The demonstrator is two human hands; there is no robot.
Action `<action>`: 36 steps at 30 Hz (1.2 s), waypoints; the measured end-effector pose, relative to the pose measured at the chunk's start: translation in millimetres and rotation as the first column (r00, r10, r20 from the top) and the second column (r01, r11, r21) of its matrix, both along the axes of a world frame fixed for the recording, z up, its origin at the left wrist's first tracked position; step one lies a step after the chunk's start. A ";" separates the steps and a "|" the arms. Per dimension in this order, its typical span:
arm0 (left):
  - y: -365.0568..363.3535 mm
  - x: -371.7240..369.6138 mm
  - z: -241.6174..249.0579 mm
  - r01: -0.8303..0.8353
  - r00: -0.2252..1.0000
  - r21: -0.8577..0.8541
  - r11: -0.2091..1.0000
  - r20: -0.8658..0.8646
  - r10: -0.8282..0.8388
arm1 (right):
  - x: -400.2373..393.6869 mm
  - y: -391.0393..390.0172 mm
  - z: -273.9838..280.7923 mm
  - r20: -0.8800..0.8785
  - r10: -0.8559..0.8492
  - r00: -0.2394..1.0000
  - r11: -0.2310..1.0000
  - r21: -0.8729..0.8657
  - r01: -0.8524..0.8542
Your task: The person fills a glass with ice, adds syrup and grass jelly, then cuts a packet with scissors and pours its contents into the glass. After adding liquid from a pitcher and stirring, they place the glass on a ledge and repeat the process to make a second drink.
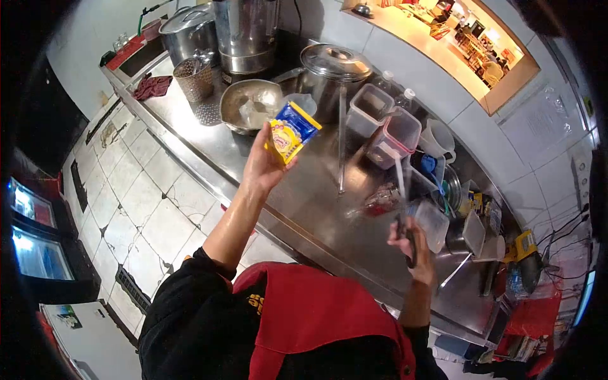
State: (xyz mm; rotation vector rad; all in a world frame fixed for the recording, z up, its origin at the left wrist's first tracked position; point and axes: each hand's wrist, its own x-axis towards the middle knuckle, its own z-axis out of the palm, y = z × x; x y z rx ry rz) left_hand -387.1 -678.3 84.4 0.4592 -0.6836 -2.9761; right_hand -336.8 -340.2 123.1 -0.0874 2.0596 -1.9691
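One steel counter [304, 190] supports the open pan [230, 104], your landmark. Well right of the pan, your right hand [422, 265] is wrapped around the knife [413, 248]. Near the pan, your left hand [261, 163] pinches the yellow-blue packet [294, 132]. Judged step: presenting the packet, knife ready. Next move calls for a steady packet, fingers clear of the blade.

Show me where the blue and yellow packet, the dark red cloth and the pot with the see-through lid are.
Blue and yellow packet [293, 132]: head view, middle of its printed face.
Dark red cloth [152, 87]: head view, middle of the crumpled fabric.
Pot [318, 95]: head view, metal side wall below the lid.
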 end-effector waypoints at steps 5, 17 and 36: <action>-5.2 1.8 8.3 -0.021 1.000 -0.054 0.998 -0.011 0.020 | -60.5 -73.7 -6.8 0.012 0.347 0.938 0.937 0.027 -0.347; -11.4 20.5 15.8 -0.131 0.990 -0.135 0.982 0.040 0.137 | -117.0 -138.2 -0.5 -0.060 0.627 0.777 0.778 0.112 -0.618; -107.3 -41.6 -21.7 -0.191 0.981 -0.072 0.979 -0.035 0.189 | -194.1 -256.5 22.4 0.042 0.671 0.740 0.693 0.319 -0.646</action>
